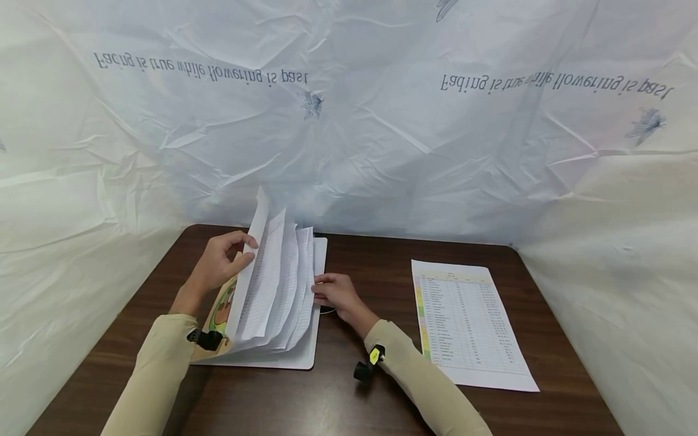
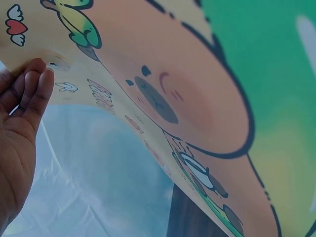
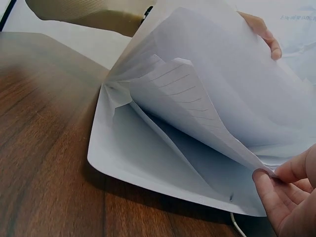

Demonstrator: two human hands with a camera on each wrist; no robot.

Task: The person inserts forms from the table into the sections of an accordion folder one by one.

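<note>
A file folder [image 1: 320, 254] lies spread on the left part of the table, its white back flat on the wood. The raised front cover [image 2: 207, 98] carries a cartoon bear print on its outer side. My left hand [image 1: 218, 261] pinches the upper edge of this cover and tilts it up to the left. Several paper sheets [image 1: 267, 303] with printed lines fan out inside the folder. At the right side, my right hand [image 1: 339, 295] pinches the edge of a sheet [image 3: 197, 106] between thumb and fingers, and a pocket opening shows below it.
A printed table sheet [image 1: 469, 321] with coloured row marks lies flat on the right of the dark wooden table [image 1: 371, 387]. A thin cord [image 3: 238, 224] shows by the folder's edge. White sheeting [image 1: 382, 181] with lettering hangs behind and at both sides.
</note>
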